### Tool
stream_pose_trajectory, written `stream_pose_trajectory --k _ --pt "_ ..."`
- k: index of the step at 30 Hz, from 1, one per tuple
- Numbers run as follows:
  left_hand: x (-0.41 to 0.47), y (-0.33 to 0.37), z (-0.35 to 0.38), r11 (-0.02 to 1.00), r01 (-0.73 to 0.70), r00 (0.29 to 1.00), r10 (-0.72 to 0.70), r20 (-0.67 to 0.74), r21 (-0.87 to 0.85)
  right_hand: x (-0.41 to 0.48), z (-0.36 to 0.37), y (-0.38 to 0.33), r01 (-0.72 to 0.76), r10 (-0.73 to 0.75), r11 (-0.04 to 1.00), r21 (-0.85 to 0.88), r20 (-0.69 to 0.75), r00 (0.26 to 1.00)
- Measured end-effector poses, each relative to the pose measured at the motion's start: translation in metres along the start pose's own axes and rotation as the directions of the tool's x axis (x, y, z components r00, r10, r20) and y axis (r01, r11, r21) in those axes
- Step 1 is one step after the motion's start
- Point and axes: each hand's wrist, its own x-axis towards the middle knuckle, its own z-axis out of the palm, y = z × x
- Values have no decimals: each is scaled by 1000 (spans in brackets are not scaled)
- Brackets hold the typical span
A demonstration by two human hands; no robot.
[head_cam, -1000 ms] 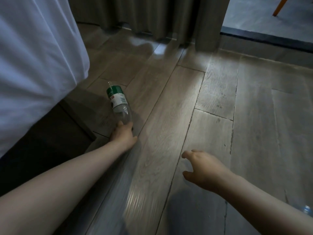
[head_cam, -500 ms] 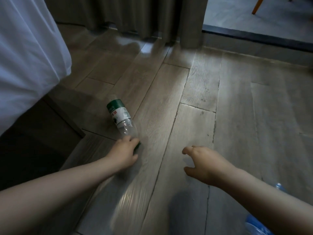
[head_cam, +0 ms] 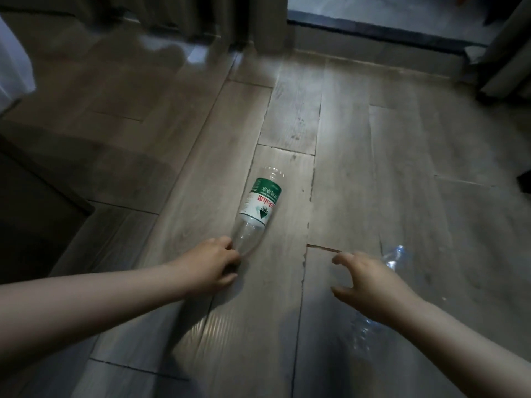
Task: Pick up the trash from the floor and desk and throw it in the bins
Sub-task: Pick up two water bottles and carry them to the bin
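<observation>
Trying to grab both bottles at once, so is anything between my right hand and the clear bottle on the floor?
Nothing visible. The right hand hovers open over the clear bottle, which lies on the floor with its middle hidden by the hand. The left hand already grips the green-label bottle.

Wooden floor (head_cam: 347, 179) — labelled bottle (head_cam: 260, 205), clear bottle (head_cam: 396, 254)

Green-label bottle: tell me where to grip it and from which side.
Take the bottle by its clear tapered neck end, coming from the near side. It lies lengthwise with its base pointing away, so the narrow end faces the person, and the left hand curls round it there. The labelled body is wider and probably harder to close fingers round.
</observation>
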Motion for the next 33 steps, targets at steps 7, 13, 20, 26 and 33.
stream_pose_trajectory --k 7,13,20,26,33 --pt "24 17 -26 999 -20 955 7 -297 -43 -26 15 38 -239 247 969 66 -175 953" --pt "64 43 -27 986 88 955 -124 -268 -142 -33 25 56 -383 427 885 266 -131 895" --pt "93 43 -20 969 184 937 -223 -268 -164 -30 36 67 -400 457 817 415 -44 888" --pt "104 35 -9 942 249 934 -295 -202 -226 -19 46 69 -419 470 764 491 22 882" --pt "110 38 11 931 259 943 -301 -138 -257 -12 63 71 -437 482 754 490 38 875"
